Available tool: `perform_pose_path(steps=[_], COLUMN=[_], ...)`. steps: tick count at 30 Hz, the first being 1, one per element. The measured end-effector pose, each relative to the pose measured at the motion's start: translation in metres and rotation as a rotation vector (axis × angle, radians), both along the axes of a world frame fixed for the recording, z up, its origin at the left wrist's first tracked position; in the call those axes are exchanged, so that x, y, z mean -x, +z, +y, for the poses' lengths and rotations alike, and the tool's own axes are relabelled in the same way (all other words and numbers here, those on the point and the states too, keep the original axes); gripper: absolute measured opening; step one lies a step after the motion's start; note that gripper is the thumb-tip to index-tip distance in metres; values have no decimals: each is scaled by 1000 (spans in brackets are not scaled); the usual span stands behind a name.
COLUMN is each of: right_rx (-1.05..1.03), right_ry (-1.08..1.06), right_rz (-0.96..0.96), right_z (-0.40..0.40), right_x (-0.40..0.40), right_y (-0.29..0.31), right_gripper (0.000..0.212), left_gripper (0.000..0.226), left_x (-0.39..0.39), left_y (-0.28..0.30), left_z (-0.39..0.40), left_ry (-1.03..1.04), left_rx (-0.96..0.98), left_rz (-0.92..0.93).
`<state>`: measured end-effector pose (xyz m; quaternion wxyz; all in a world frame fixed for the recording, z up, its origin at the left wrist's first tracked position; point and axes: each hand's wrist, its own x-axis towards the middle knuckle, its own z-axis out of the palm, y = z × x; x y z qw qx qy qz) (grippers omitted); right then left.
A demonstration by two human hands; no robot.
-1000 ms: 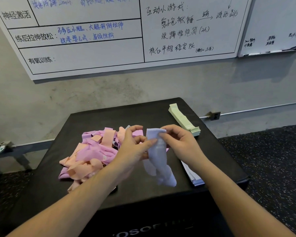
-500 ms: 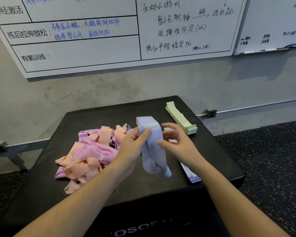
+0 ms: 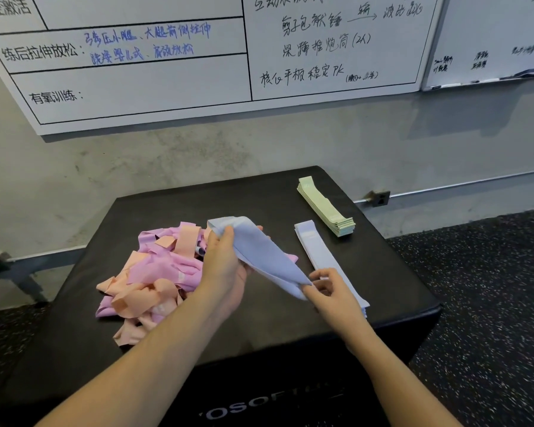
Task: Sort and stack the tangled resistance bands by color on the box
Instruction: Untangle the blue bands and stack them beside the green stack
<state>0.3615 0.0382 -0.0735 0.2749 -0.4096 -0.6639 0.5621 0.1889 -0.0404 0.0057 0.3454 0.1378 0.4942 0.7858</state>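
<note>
Blue band point(image 3: 264, 257) was stretched flat between both hands above the middle of the box point(image 3: 392, 282). Left hand point(image 3: 225, 266) pinched its far end, thumb on top; right hand point(image 3: 329, 288) pinched the near end between thumb and fingertips. A second ago the band hung bunched and looped, both hands close together at its top; half a second ago the left alone held it while the right reached in. It had since been drawn out lengthwise and angled toward the right, so it read as untangled and ready to lay down. Blue stack point(image 3: 318, 254) lay just beside the right hand, running toward the front right edge, its near end hidden under that hand. Green stack point(image 3: 324, 208) sat near the back right corner, squared off. Tangle point(image 3: 154, 272) of pink and orange bands covered the left half, unsorted, with a bit of blue showing in it. Judged: blue and green partly done, pink and orange not begun. Next move would likely call for aligning the band's ends over the blue stack before release, or the pile would skew.
</note>
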Motion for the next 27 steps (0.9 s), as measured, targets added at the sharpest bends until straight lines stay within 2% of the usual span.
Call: perform_pose_path(steps=[3,7,11,13,15,18,20,24,27], right_rx=[56,438,670,691,604,448,437,688,827], right_ry=[-66,-127,-179,-186,-234,-292,-295,-222,-145], right_rz=[-25,240,420,443,405,332,346,551,583], right_z=[-5,-9,-14,-17,-17,-14,-14,-15,-13], right_x=[-4,-7,-5,-3,-4,-8,-8,-4,-5], right_y=[-2,4,11,14,14,11,10,13,14], right_gripper=[5,16,20,15,13,5,8,10,12], left_gripper=[23,33,51,56,62,46,42,48,51], left_x=[0,0,2,3,4,2,0,1,5], left_y=[-5,-21,-33,-36,-35,-36,-38,-45,-51], left_z=[-3,1,4,5,3,2,1,4,5], left_ry=[24,95,118,137,164,211,242,202,176], left_rx=[34,164,298,332,338,299,311,349,369], left_rz=[73,190,341,408,386,263,340,489,521])
